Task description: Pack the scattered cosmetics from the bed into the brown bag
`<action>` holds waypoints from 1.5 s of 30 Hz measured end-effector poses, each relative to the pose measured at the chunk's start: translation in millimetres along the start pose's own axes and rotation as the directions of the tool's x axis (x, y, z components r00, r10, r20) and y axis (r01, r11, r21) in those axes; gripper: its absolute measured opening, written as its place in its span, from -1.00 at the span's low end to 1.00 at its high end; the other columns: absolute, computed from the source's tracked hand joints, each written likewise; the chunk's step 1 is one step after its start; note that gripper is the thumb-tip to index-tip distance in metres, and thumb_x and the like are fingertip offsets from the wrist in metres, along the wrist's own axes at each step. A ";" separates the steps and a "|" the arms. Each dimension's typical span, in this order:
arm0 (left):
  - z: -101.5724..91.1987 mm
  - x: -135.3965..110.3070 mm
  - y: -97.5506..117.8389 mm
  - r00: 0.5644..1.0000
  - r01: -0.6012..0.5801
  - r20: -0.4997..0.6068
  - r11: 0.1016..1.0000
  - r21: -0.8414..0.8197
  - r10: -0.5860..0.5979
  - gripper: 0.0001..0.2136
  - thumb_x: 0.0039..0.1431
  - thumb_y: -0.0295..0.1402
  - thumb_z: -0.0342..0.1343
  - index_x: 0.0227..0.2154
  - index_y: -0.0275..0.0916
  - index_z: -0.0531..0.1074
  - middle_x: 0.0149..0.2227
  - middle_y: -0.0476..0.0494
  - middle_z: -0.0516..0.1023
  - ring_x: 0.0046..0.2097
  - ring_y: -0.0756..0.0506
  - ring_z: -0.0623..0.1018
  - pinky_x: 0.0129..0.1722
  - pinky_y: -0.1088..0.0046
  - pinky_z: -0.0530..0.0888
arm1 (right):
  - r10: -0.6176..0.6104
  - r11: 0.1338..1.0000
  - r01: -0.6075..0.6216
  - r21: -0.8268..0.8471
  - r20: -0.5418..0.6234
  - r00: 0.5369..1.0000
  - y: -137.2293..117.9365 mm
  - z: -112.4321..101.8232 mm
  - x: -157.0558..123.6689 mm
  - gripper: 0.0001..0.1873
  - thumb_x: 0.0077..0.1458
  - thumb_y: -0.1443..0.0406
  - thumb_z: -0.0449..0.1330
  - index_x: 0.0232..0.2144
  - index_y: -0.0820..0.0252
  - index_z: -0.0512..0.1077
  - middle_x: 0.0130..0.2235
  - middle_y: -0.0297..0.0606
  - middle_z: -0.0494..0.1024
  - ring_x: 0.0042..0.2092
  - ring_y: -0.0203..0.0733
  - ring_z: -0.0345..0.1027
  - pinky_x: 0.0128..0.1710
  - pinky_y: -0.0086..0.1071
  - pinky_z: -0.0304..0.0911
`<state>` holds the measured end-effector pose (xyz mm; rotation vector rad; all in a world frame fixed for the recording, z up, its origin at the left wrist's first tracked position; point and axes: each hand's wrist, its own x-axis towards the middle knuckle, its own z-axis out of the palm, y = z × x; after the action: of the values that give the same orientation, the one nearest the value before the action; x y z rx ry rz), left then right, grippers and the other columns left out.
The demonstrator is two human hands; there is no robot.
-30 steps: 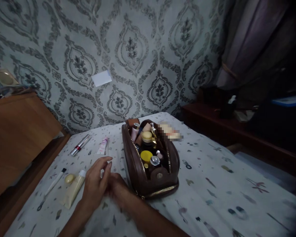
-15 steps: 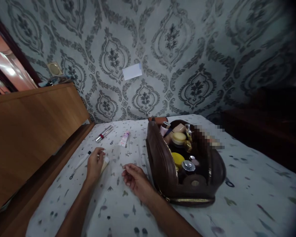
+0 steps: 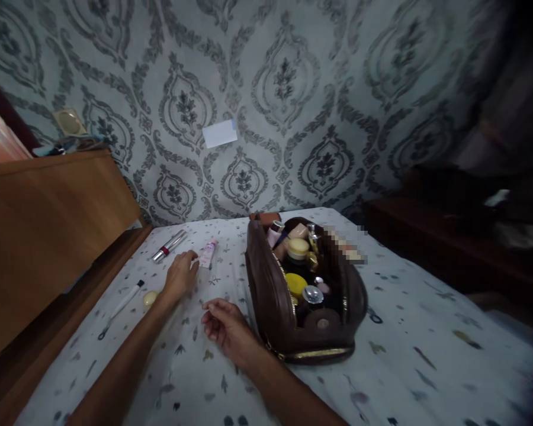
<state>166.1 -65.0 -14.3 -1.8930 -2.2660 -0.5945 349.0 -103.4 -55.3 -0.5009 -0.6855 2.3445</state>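
Observation:
My left hand [image 3: 180, 275] lies palm down on the patterned bed sheet [image 3: 404, 331], fingers stretched forward and slightly bent. Its fingertips are just short of a small pink tube [image 3: 208, 253]. A silver and red tube [image 3: 169, 246] lies a little beyond it to the left. My right hand [image 3: 224, 325] rests on the sheet in a loose curl with nothing seen in it, close to the left side of an open brown toiletry bag [image 3: 266, 302]. The bag is packed with several jars and bottles, among them a yellow-lidded jar [image 3: 296, 284].
A small yellow round piece [image 3: 150, 297] and a thin white stick with a dark tip [image 3: 122, 305] lie left of my left forearm. A wooden headboard [image 3: 48, 225] runs along the left. A patterned wall is behind the bed, and dark furniture [image 3: 448, 236] stands on the right.
My left hand slid forward from the cream tube near the yellow piece up toward the pink tube. That cream tube is no longer visible. My right hand stayed beside the bag. The view shifted.

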 end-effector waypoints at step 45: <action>-49.2 -65.4 9.3 0.961 0.028 0.199 0.647 -0.762 0.193 -0.61 0.32 -0.09 -0.05 0.05 -0.20 0.40 -0.26 -0.08 0.43 -0.32 -0.02 0.37 -0.32 0.51 0.34 | -0.039 0.999 0.036 -0.023 -0.137 0.990 -6.0 3.2 2.3 -0.49 -0.43 0.10 0.54 -0.49 0.24 0.42 -0.59 -0.40 0.45 -0.64 -0.51 0.12 -0.74 -0.62 -0.16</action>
<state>181.1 -142.2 10.2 -2.5441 -2.2353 -1.5817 348.5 -99.0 -49.6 -0.6468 -0.6492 2.2456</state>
